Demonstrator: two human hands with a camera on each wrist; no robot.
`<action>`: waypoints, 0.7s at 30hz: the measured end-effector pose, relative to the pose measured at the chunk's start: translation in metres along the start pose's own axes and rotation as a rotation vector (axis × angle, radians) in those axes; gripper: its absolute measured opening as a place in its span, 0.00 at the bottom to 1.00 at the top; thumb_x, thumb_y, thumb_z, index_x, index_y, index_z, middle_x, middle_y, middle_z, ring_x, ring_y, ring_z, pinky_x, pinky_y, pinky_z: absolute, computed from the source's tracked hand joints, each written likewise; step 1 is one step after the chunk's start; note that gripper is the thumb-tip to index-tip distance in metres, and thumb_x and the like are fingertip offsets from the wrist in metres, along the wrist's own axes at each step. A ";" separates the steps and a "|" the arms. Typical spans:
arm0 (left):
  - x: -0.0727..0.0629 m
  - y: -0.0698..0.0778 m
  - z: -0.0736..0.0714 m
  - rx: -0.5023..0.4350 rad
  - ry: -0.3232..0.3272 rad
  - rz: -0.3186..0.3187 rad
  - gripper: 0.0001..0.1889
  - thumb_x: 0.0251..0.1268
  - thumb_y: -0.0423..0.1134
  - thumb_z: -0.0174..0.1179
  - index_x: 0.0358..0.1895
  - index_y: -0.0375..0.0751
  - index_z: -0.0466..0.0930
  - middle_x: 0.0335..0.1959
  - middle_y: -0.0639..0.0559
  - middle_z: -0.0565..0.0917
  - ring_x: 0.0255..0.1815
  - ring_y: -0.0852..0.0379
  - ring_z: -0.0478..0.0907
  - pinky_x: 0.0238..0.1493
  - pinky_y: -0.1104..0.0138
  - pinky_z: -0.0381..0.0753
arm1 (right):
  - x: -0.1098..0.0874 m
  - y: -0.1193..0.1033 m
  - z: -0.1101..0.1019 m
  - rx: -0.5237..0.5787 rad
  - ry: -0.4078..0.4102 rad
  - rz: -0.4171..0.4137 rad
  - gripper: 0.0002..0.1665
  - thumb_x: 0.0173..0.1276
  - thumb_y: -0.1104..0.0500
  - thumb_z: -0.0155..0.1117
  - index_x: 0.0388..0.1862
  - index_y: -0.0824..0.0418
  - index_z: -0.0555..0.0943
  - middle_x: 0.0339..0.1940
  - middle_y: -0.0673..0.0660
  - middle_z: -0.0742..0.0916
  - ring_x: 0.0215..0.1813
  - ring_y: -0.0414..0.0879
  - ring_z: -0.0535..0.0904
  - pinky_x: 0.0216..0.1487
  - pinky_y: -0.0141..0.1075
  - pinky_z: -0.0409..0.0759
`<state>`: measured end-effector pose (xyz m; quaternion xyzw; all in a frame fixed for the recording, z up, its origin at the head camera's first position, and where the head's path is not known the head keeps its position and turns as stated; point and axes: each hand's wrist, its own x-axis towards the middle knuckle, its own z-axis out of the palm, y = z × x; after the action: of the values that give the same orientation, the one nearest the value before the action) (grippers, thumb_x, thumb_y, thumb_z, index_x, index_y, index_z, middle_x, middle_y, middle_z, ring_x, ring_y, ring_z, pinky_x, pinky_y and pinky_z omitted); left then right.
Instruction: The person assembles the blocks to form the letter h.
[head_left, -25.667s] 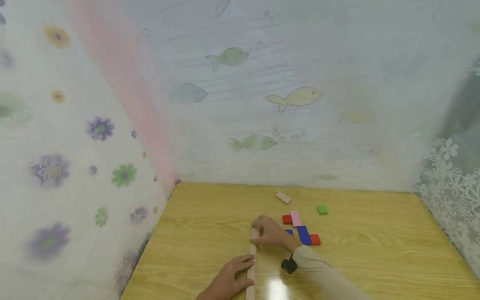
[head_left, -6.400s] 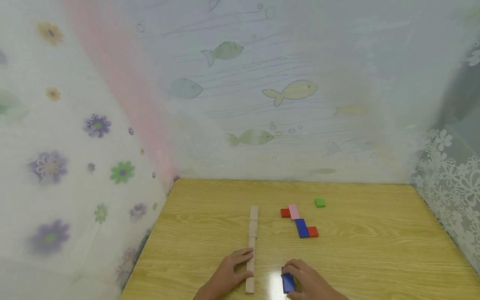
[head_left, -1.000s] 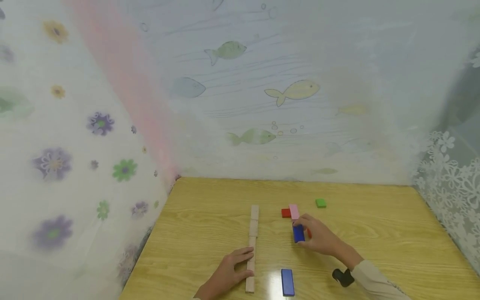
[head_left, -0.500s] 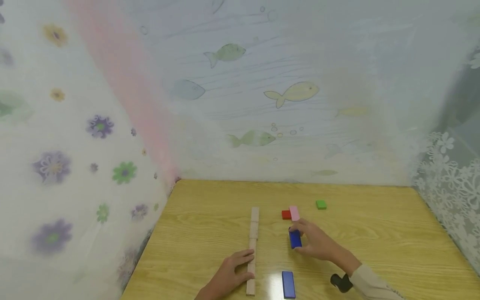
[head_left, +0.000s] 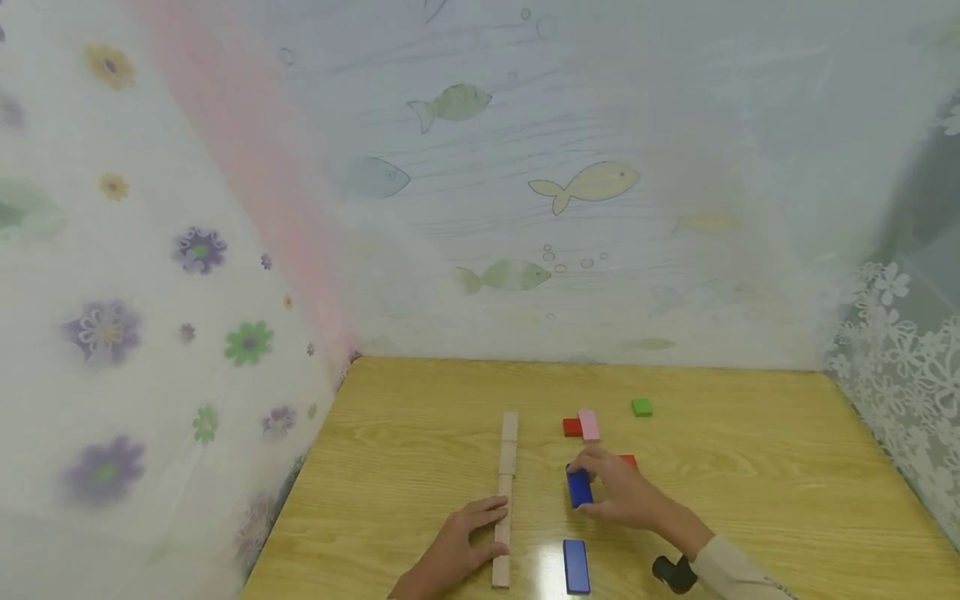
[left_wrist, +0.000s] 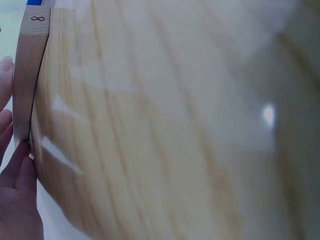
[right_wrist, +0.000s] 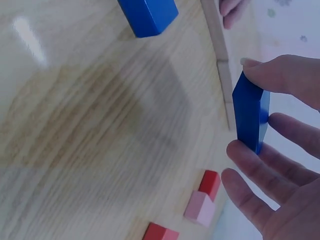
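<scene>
Right hand (head_left: 626, 496) pinches a smooth blue block (head_left: 578, 490); left hand (head_left: 453, 550), fingers loose, touches the bare-wood row (head_left: 507, 458) at that block's nine o'clock. Its line looks complete, end to end; painted pieces seem not yet lined up: second blue (head_left: 576, 567) at six, touching red (head_left: 572, 427) and pink (head_left: 588, 425) at twelve, squarish green (head_left: 642, 407) toward one, other red (head_left: 628, 461) at two.

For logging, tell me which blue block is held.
In the head view, the farther blue block, pinched by the right hand; the nearer blue block lies untouched.
</scene>
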<state>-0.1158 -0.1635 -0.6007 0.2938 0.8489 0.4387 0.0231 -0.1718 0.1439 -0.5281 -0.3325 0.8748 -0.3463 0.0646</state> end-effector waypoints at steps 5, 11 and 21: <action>0.001 0.000 -0.001 0.005 0.010 0.015 0.28 0.59 0.45 0.64 0.61 0.34 0.74 0.65 0.46 0.71 0.64 0.45 0.68 0.62 0.57 0.69 | 0.000 -0.003 0.007 0.004 -0.015 -0.003 0.26 0.53 0.59 0.74 0.50 0.62 0.78 0.51 0.52 0.76 0.44 0.45 0.75 0.43 0.42 0.80; 0.001 0.000 -0.001 0.027 0.008 0.002 0.28 0.59 0.46 0.64 0.61 0.35 0.74 0.65 0.48 0.71 0.65 0.46 0.68 0.62 0.56 0.69 | 0.000 -0.002 0.018 -0.033 -0.026 0.006 0.26 0.52 0.57 0.75 0.50 0.61 0.79 0.51 0.52 0.78 0.46 0.44 0.75 0.46 0.39 0.80; 0.001 -0.003 0.001 0.013 0.005 0.000 0.28 0.60 0.47 0.64 0.61 0.35 0.74 0.65 0.49 0.71 0.65 0.46 0.67 0.62 0.56 0.69 | -0.003 0.005 0.029 -0.036 -0.051 0.029 0.27 0.51 0.51 0.75 0.48 0.59 0.79 0.48 0.50 0.77 0.47 0.45 0.75 0.46 0.37 0.79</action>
<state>-0.1172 -0.1635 -0.6034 0.2930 0.8519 0.4337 0.0190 -0.1624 0.1319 -0.5538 -0.3295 0.8838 -0.3208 0.0862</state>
